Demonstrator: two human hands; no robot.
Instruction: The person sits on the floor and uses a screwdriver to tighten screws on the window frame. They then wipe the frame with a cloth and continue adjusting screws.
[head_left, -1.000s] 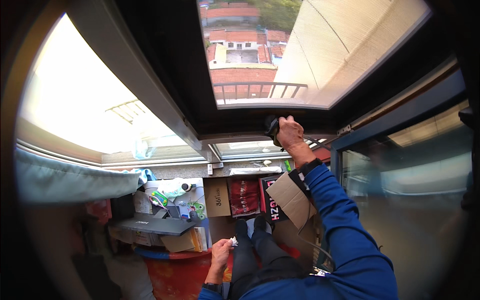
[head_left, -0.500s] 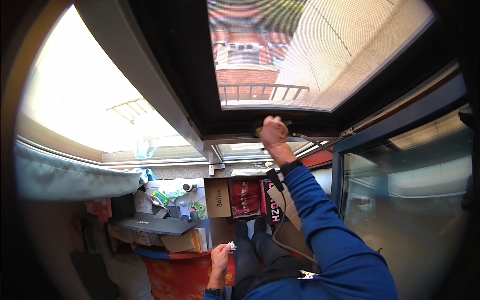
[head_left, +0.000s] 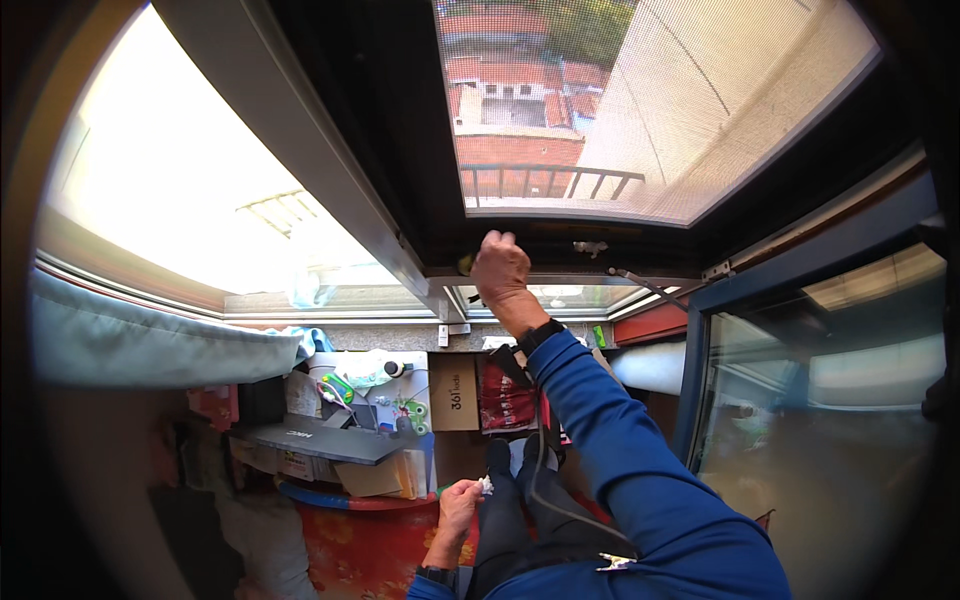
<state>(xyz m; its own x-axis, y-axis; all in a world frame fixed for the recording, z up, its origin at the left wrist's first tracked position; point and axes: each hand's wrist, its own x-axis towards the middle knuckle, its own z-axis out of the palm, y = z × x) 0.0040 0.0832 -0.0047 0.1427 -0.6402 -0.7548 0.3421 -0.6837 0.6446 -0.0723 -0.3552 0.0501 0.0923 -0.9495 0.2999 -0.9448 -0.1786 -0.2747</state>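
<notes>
My right hand (head_left: pixel 503 272) reaches up to the dark lower frame (head_left: pixel 545 240) of the open window. Its fingers are curled closed, and a small yellow-green bit (head_left: pixel 465 264) shows at their left side; the rest of what they grip is hidden. Just right of this hand, a crumpled whitish scrap (head_left: pixel 590 247) lies on the frame. Above is the window screen (head_left: pixel 560 150). Low down, by my legs, my left hand (head_left: pixel 459 508) is closed on a white crumpled tissue (head_left: pixel 487 485), which pokes out past the fingertips.
An open glazed sash (head_left: pixel 820 360) stands at the right, with a metal stay (head_left: pixel 648 286) near its hinge side. Below the sill are a cardboard box (head_left: pixel 453 395), a red package (head_left: pixel 507 395) and a cluttered desk with a dark monitor (head_left: pixel 318 439). A pale curtain (head_left: pixel 165 335) hangs left.
My right hand has moved left along the lower window frame, leaving the whitish scrap in plain sight to its right. My left hand keeps the tissue low down. The whole view has shifted slightly.
</notes>
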